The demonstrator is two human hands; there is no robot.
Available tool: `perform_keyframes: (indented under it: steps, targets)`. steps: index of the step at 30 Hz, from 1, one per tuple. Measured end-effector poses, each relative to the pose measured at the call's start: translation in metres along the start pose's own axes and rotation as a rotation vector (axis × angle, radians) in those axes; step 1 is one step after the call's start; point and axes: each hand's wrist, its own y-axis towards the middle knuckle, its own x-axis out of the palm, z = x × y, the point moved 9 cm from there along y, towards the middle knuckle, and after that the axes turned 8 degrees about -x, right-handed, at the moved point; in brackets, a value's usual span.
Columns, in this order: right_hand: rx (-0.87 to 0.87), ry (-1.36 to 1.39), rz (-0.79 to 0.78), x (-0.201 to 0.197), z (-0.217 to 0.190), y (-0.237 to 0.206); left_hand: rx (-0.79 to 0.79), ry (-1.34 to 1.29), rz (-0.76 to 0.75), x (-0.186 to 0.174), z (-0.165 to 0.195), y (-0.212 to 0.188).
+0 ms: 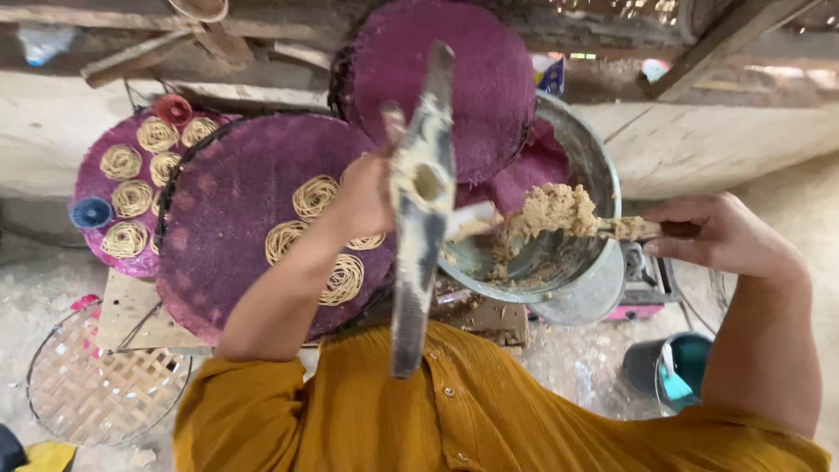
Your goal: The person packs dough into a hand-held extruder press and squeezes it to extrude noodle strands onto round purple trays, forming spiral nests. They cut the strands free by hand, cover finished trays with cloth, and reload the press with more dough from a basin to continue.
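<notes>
My left hand grips a long metal press with a round opening in its middle, held upright in front of me. My right hand holds a spoon heaped with tan dough over a metal bowl that has more dough inside. Just left of the press lies a round purple mat carrying three coils of pressed noodle strands. A second purple mat at the far left is filled with several coils.
Another purple mat leans behind the bowl. A woven bamboo tray rests on the ground at lower left. A dark bucket stands at lower right. Small red and blue cups sit on the far-left mat. A wooden beam crosses behind.
</notes>
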Motion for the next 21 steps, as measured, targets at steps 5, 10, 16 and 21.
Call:
perform_keyframes:
  steps: [5, 10, 16, 21]
  targets:
    - [-0.338, 0.022, -0.078, -0.004, -0.092, 0.03, 0.118, 0.241, -0.181, 0.062, 0.039, -0.003]
    - [-0.377, -0.526, 0.065, -0.018, -0.169, 0.031, 0.255, 0.335, -0.08, 0.046, 0.056, -0.019]
    - [-0.697, -1.143, 0.376, -0.007, -0.273, 0.013, 0.291, 0.29, -0.049, 0.048, 0.069, -0.02]
    - [-0.747, -1.377, 0.295, 0.076, -0.289, 0.033, 0.118, 0.352, -0.001, 0.06, 0.043, 0.007]
